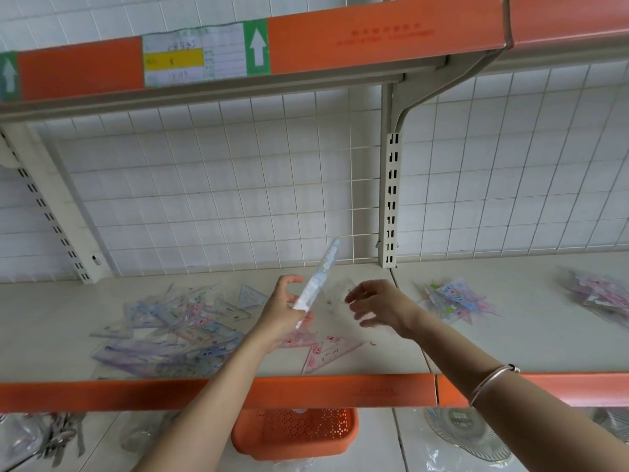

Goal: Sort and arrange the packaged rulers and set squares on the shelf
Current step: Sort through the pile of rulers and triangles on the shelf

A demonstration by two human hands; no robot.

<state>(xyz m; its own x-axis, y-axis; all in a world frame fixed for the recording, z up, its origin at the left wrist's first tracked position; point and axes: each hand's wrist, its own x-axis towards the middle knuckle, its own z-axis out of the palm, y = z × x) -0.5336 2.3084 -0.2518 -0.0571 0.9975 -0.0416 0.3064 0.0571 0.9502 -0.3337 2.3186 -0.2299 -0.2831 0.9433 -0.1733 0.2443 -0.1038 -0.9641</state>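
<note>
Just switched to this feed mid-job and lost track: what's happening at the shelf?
A person is sorting. Their left grip holds a blue packaged ruler raised above the shelf. The right grip reaches toward a clear packet beside it; blur hides any contact. A mixed heap lies left, smaller piles right.

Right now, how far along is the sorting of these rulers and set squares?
Partly, it seems. Done: one small pile and a pink pile sit apart on the right. In hand: the left hand grips a blue ruler pack; the right hand is too blurred to judge. Left: the big jumbled heap and loose pink set squares near the front edge.
</note>
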